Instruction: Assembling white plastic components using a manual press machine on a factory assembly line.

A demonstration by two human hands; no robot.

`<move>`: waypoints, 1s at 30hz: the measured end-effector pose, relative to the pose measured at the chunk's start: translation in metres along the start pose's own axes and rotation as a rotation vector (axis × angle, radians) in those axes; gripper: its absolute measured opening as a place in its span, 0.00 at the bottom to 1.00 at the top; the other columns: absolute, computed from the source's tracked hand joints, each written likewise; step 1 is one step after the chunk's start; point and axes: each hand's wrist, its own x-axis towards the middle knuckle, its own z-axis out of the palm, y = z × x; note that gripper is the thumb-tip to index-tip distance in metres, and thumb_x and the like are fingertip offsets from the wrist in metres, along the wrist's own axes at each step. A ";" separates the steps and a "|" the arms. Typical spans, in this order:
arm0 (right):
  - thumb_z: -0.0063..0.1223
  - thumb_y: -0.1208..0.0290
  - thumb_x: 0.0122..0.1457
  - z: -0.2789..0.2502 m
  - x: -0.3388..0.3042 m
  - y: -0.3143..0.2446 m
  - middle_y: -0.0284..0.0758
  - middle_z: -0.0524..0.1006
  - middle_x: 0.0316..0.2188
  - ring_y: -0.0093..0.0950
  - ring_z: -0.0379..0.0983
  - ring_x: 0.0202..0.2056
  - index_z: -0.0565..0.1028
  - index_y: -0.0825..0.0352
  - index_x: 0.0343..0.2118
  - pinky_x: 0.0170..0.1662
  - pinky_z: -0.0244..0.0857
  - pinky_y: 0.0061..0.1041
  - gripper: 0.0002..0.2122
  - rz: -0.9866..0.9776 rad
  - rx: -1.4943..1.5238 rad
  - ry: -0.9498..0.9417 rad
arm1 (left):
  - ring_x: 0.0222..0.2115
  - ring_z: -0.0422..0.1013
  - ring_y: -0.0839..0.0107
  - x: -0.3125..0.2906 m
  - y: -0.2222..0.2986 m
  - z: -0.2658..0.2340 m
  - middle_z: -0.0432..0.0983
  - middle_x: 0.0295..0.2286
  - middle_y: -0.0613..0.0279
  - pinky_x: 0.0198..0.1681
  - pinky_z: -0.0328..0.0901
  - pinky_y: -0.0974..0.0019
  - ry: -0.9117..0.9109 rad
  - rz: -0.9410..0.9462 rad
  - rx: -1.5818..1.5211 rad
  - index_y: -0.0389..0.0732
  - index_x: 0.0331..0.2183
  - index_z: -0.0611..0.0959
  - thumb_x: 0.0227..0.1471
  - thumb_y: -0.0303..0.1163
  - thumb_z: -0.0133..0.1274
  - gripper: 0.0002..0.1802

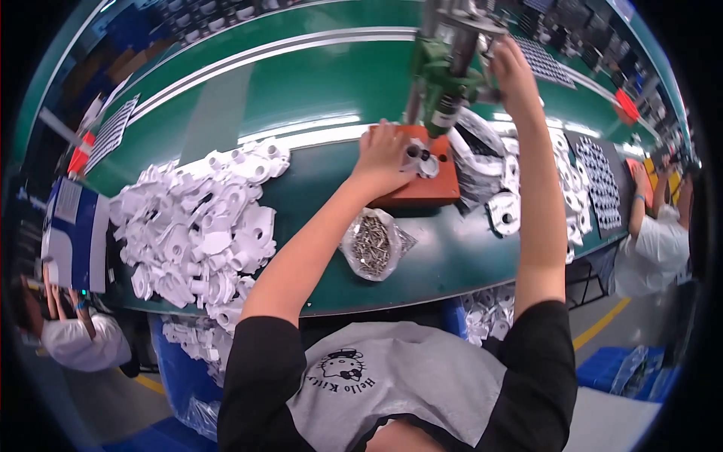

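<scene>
On an orange block [448,184] sits a small white plastic part [428,167] with dark round spots on it. My left hand [384,160] lies over the block's left side, fingers bent over that part's edge and thumb beside it; what is under the palm is hidden. Directly above the part comes down the tip of a green bench press [444,90], partly blurred. High on the press's right side, my right hand [515,75] is closed around its handle, which the fingers mostly cover. Near my left wrist stands a clear bag of screws [373,245].
A large heap of white plastic parts [199,226] covers the table's left; more parts [504,211] and a plastic bag [478,162] lie right of the block. Blue bins [177,377] stand below the front edge. Co-workers sit left [86,339] and right [655,248]. A green conveyor [316,83] runs behind.
</scene>
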 end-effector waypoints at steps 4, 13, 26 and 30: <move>0.47 0.72 0.57 -0.044 -0.126 -0.003 0.40 0.69 0.49 0.31 0.62 0.54 0.64 0.71 0.52 0.58 0.50 0.28 0.19 -0.190 -0.517 0.013 | 0.47 0.64 0.55 0.020 -0.004 -0.047 0.72 0.38 0.53 0.53 0.54 0.57 -0.156 0.072 -0.090 0.41 0.38 0.74 0.41 0.49 0.55 0.26; 0.60 0.65 0.46 -0.074 -0.266 0.061 0.42 0.54 0.60 0.44 0.49 0.59 0.67 0.61 0.51 0.55 0.47 0.48 0.27 0.150 -1.441 -0.096 | 0.37 0.71 0.51 0.031 -0.106 -0.013 0.73 0.35 0.46 0.44 0.64 0.54 0.147 -0.515 -0.491 0.40 0.44 0.74 0.42 0.50 0.58 0.31; 0.59 0.71 0.47 -0.099 -0.246 0.068 0.44 0.71 0.38 0.41 0.68 0.41 0.70 0.71 0.35 0.46 0.60 0.33 0.14 0.038 -1.044 0.236 | 0.33 0.72 0.59 -0.105 -0.210 -0.047 0.75 0.27 0.56 0.32 0.64 0.52 -0.240 -0.251 0.596 0.43 0.33 0.75 0.42 0.28 0.50 0.11; 0.54 0.66 0.54 -0.096 -0.238 0.050 0.34 0.74 0.35 0.22 0.68 0.34 0.72 0.71 0.34 0.39 0.60 0.20 0.12 0.352 -0.465 0.372 | 0.33 0.71 0.59 -0.101 -0.191 -0.081 0.75 0.27 0.58 0.30 0.64 0.53 -0.088 -0.332 0.600 0.43 0.29 0.75 0.42 0.27 0.46 0.07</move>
